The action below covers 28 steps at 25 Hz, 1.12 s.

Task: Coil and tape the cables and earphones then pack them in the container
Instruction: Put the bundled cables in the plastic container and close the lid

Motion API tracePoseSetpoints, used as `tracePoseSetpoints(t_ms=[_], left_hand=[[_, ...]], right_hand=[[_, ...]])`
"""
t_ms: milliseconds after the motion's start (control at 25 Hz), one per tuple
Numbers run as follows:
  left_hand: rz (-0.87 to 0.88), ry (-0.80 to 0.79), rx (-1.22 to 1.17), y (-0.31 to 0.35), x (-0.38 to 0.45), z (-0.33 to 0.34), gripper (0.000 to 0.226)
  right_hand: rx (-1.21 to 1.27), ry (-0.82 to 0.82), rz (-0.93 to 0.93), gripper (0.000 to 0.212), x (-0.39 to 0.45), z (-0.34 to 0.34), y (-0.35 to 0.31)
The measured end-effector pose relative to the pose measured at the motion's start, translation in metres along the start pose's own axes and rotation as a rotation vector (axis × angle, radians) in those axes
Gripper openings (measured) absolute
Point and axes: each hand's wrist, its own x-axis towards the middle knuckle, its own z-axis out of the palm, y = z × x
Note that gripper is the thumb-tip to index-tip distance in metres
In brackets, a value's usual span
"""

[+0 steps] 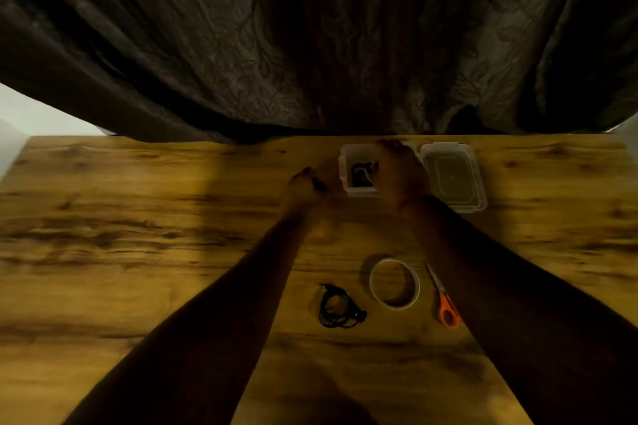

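A small clear plastic container [348, 162] stands at the far edge of the wooden table, with a dark coiled cable [361, 173] inside it. My right hand [400, 172] reaches over the container's right half, fingers curled down at the cable; whether it still grips the cable I cannot tell. My left hand [305, 188] rests just left of the container with its fingers curled in, and nothing shows in it. Black earphones [336, 306] lie in a loose coil near me, between my forearms. A roll of clear tape [394, 282] lies to their right.
The container's clear lid [452, 176] lies flat to its right. Orange-handled scissors [444, 300] lie beside the tape, partly under my right forearm. A dark curtain [310, 45] hangs behind the table's far edge. The table [138, 217] stretches wide to the left.
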Motion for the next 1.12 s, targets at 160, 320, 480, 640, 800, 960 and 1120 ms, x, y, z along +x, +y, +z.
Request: tracePoseSetpoints(t_ms=[160,320,480,640,800,960,1120], left_hand=[[0.013,-0.139,-0.148,-0.039,-0.066,-0.007,0.01],[0.005,-0.267,-0.028,-0.06,-0.143,-0.009,0.011],[-0.043,-0.285,0.079,-0.055,-0.188,-0.011,0.024],[0.003,-0.341,0.199,-0.045,-0.191,-0.003,0.025],[-0.054,-0.442,0.091,-0.044,-0.175,-0.006,0.019],[-0.2,-0.428,-0.302,-0.021,-0.151,-0.026,0.008],[-0.21,-0.326,-0.577,0.039,-0.102,-0.038,0.02]], right_hand=[[0.136,0.029,-0.211,0.021,-0.073,-0.002,-0.016],[0.016,-0.283,-0.337,0.025,-0.153,0.023,-0.027],[-0.156,-0.387,-0.305,0.035,-0.18,0.043,-0.04],[-0.148,-0.376,-0.292,0.034,-0.181,0.051,-0.043],[-0.055,-0.329,-0.262,0.025,-0.178,0.047,-0.039],[0.072,-0.198,-0.202,0.019,-0.156,0.017,-0.032],[0.231,-0.137,-0.052,0.013,-0.1,-0.028,-0.011]])
